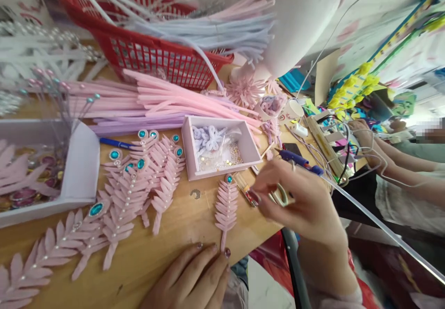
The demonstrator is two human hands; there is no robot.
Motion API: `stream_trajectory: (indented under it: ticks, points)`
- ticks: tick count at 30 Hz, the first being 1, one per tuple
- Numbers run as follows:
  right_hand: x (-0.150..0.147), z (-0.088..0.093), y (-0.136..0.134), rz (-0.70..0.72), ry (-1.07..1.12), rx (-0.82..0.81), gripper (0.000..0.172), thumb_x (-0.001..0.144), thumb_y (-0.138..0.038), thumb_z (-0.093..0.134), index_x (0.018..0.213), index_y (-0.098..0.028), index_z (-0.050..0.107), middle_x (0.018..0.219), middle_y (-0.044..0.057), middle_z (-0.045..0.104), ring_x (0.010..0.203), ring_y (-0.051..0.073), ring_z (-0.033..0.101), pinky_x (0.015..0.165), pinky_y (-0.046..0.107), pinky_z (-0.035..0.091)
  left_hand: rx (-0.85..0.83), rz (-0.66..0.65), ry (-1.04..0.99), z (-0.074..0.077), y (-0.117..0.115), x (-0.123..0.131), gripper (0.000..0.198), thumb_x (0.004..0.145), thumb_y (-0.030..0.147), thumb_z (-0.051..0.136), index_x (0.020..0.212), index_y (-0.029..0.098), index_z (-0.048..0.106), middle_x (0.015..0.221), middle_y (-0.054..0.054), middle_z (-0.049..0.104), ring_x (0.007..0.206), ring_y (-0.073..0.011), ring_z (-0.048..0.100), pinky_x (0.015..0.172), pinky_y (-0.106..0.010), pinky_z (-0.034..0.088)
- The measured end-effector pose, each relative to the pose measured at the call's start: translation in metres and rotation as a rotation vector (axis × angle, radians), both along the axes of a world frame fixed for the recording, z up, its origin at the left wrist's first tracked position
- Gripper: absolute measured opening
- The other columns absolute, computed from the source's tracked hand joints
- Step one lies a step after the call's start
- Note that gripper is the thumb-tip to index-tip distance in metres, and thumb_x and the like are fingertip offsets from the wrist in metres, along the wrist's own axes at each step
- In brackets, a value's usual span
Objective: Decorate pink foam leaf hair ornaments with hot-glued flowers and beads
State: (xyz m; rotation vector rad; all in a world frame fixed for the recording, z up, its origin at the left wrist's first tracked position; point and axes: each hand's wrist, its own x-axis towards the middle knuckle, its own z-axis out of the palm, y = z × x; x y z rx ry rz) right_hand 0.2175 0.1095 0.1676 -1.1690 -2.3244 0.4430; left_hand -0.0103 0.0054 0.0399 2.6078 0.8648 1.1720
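Observation:
A pink leaf sprig (225, 207) lies upright before me on the wooden table, with a row of pearls along its spine and a teal gem at its tip. At the front edge, my left hand (189, 279) rests low, its fingertips closed about the foot of the sprig's stem. To the right of the sprig, my right hand (295, 198) hovers with thumb and forefinger pinched together. Whatever it may hold is too small to make out. Scissors (280, 195) with pale green handles lie partly hidden behind this hand.
Finished sprigs (128, 193) with teal gems cover the left. A white box (222, 172) holds lilac flowers and beads. Behind are pink pipe cleaners (174, 96) and a red basket (153, 59). A blue glue gun (295, 157) and cables lie right, near another person's arm (389, 158).

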Motion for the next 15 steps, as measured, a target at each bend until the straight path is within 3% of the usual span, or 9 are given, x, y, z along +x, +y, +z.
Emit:
stream_trajectory:
  ticks: [4,7,15]
  points:
    - [0.000,-0.045,-0.050,-0.114,0.188,0.079,0.023,0.088,-0.003,0.068,0.097,-0.023,0.065,0.076,-0.002,0.067,0.064,0.013,0.065,0.057,0.024,0.053,-0.059,0.008,0.030,0.005,-0.003,-0.001,0.038,0.107,0.009,0.041,0.111,0.017,0.078,0.120,0.002,0.077,0.117,-0.0146,0.067,0.132,-0.036,0.023]
    - [-0.005,-0.070,-0.070,-0.184,0.243,0.107,0.026,0.087,0.000,0.067,0.101,-0.022,0.067,0.078,0.001,0.071,0.065,0.014,0.068,0.057,0.025,0.056,-0.088,0.022,0.041,0.005,-0.005,0.000,0.038,0.107,0.008,0.040,0.112,0.017,0.077,0.120,0.002,0.077,0.118,-0.0141,0.067,0.132,-0.035,0.025]
    - [-0.015,-0.087,-0.079,-0.211,0.129,0.110,0.025,0.090,-0.001,0.067,0.104,-0.021,0.071,0.085,0.003,0.076,0.070,0.015,0.072,0.062,0.026,0.061,-0.091,0.019,0.079,0.009,-0.006,-0.001,0.036,0.108,0.009,0.041,0.113,0.017,0.076,0.120,0.001,0.077,0.117,-0.0146,0.069,0.132,-0.038,0.025]
